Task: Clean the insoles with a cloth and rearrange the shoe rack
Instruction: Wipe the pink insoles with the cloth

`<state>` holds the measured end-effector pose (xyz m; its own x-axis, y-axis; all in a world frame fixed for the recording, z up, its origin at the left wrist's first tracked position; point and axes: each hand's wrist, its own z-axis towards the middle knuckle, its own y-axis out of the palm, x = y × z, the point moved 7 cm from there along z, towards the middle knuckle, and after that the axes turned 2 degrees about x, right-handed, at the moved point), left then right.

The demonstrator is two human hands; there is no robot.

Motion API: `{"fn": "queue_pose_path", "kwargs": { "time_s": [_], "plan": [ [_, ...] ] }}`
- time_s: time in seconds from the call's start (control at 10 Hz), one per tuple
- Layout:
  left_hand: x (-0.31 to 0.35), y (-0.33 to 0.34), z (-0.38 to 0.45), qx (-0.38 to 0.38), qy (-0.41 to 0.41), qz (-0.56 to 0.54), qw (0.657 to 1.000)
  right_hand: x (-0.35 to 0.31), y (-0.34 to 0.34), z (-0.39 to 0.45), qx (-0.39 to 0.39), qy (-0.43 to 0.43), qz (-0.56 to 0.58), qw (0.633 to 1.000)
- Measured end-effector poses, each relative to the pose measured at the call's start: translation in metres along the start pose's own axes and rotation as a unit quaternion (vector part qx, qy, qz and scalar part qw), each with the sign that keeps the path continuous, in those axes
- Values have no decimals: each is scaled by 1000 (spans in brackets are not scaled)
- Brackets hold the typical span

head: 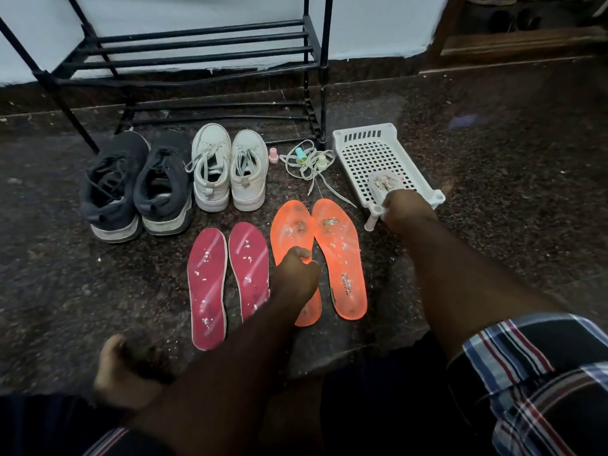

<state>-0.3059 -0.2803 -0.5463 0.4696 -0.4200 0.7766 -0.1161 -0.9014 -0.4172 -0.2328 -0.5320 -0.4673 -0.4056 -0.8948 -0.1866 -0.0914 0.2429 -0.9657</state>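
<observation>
Black shoe rack (197,47) across the upper left of the frame; below it, left to right on the floor: dark sneakers (138,189), white sneakers (230,169), loose laces (309,162), white basket (371,153) at centre right. Lower centre: two red insoles (207,284), then two orange insoles (342,258), all speckled with debris. Left hand (296,274) curled, fingers gripping the left orange insole's edge; right hand (404,209) clamped on the cloth (385,184) at the basket's near end.

Head cam, wide-angle, looks fwd & down at floor (493,143), close.
</observation>
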Motion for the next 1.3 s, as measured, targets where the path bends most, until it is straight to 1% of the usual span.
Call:
{"fn": "queue_pose_path", "kwargs": {
  "time_s": [0.1,0.2,0.3,0.4,0.5,0.6,0.7,0.8,0.9,1.1,1.2,1.3],
  "plan": [
    [6,0,-12,-6,20,10,1000,12,3,-16,-70,30,-50,996],
    [13,1,-27,-19,32,-2,999,20,0,-38,-119,54,-84,988],
    [19,1,-39,-27,49,-4,998,29,-3,-69,-199,86,-62,974],
    [23,-3,-44,-30,61,5,998,56,-9,-82,-213,153,33,964],
    [23,-8,-44,-40,67,6,997,68,-27,-75,-96,168,55,980],
    [22,-19,-39,-40,74,30,996,53,-39,-73,-6,115,30,993],
    [20,-36,-27,-36,90,68,993,42,-15,-73,-100,80,52,990],
    [19,-61,-18,-32,117,122,985,47,-11,-61,-83,97,24,991],
    [12,-83,-14,-27,128,135,982,42,-22,-59,-53,92,80,991],
    [-11,-98,-22,-14,130,89,987,40,-32,-62,-43,91,172,980],
    [-21,-94,-22,-18,124,66,990,48,-27,-58,-48,92,164,981],
    [-20,-89,-21,-19,123,56,991,52,-21,-62,-65,112,128,983]
  ]
}}
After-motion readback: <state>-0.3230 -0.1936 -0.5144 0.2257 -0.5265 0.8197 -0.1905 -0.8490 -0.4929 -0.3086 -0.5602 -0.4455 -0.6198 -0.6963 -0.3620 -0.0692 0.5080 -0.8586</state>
